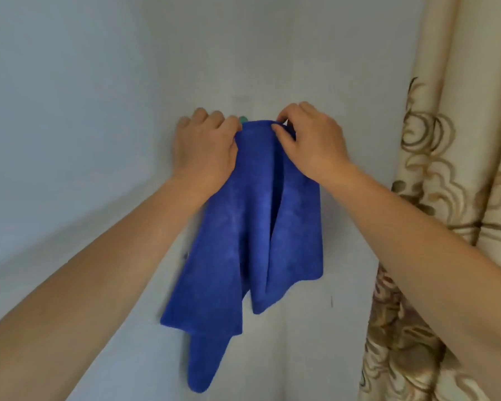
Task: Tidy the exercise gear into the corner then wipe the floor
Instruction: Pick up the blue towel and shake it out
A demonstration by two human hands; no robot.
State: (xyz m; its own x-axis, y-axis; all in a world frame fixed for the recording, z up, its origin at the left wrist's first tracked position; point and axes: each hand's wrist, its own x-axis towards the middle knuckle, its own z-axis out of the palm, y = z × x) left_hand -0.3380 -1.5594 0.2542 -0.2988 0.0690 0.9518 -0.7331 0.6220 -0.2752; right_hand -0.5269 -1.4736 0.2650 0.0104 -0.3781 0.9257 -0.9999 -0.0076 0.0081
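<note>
A: Blue cloth, where is it?
B: Hanging against the white wall. Its top is bunched just beside a small green knob, and its folds droop to a narrow tail.
A: And the hands?
B: Both are at its top edge. The left hand has its fingers curled close together round the upper left corner, next to the knob. The right hand pinches the upper right fold between thumb and forefinger.
A: Anything nearby?
B: A cream curtain with brown swirls hangs to the right, apart from the cloth
</note>
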